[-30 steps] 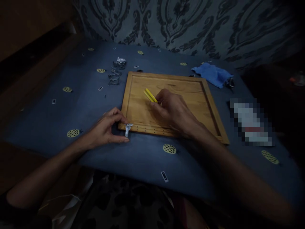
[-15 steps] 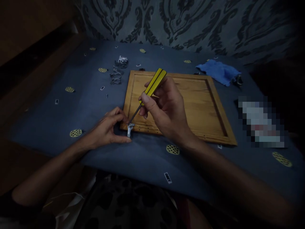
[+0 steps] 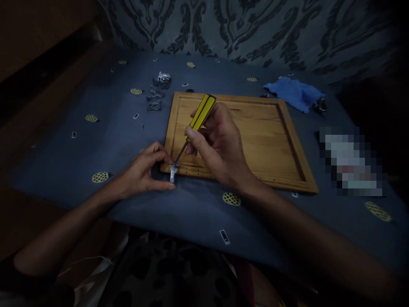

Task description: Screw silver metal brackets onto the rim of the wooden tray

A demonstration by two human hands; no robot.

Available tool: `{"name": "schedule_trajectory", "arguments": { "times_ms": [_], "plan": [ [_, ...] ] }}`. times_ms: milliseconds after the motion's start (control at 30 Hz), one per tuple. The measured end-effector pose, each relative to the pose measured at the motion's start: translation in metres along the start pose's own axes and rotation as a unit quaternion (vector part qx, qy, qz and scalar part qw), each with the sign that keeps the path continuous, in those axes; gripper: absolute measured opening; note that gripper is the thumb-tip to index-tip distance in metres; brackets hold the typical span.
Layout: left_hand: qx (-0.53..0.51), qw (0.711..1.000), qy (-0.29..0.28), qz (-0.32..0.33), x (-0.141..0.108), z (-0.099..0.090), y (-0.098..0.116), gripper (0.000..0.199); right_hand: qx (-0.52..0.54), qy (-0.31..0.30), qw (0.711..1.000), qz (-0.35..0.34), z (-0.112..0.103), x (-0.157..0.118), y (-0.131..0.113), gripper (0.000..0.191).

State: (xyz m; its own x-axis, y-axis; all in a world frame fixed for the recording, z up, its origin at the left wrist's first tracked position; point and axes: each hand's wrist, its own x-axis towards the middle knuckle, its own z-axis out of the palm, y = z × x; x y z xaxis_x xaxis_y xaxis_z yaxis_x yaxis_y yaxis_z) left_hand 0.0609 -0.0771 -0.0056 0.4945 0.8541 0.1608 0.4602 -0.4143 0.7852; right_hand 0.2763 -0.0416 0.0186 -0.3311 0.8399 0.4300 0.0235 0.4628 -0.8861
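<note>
The left hand (image 3: 140,172) pinches a metal hinge (image 3: 173,174) between thumb and fingers, at the near left corner of a wooden panel (image 3: 255,132). The hinge sits at the panel's near edge, its narrow arm pointing toward the near side. The right hand (image 3: 225,151) is closed around a yellow screwdriver (image 3: 202,115), above the panel's left half; the tool leans, its handle up and to the right, its tip down at the hinge. Small holes run along the panel's near edge, to the right of the hinge.

The panel lies on a blue sheet (image 3: 121,145) with pineapple prints. Far left of the panel are 2 small groups of metal parts (image 3: 154,103) and, nearer, 1 small screw (image 3: 142,127). A blue rag (image 3: 294,94) lies far right.
</note>
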Motion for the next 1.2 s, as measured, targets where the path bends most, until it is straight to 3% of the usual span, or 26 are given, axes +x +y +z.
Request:
{"name": "schedule_trajectory", "arguments": {
  "times_ms": [667,867,1033,1200],
  "plan": [
    [0.004,1.0,0.01,0.003,-0.002,0.001,-0.004,0.047,-0.008,-0.006,1.0,0.001,0.002,0.0,-0.01,0.029],
    [0.016,1.0,0.006,0.012,-0.001,0.001,-0.004,0.047,0.006,-0.036,0.999,0.017,0.004,0.009,-0.021,0.023],
    [0.036,0.999,-0.009,-0.005,0.001,-0.002,0.001,0.047,0.003,-0.1,0.995,0.022,0.0,0.016,-0.03,0.012],
    [0.036,0.999,-0.011,-0.01,0.002,-0.002,0.004,0.048,0.046,-0.115,0.991,0.05,0.001,0.017,-0.029,0.018]
  ]
}}
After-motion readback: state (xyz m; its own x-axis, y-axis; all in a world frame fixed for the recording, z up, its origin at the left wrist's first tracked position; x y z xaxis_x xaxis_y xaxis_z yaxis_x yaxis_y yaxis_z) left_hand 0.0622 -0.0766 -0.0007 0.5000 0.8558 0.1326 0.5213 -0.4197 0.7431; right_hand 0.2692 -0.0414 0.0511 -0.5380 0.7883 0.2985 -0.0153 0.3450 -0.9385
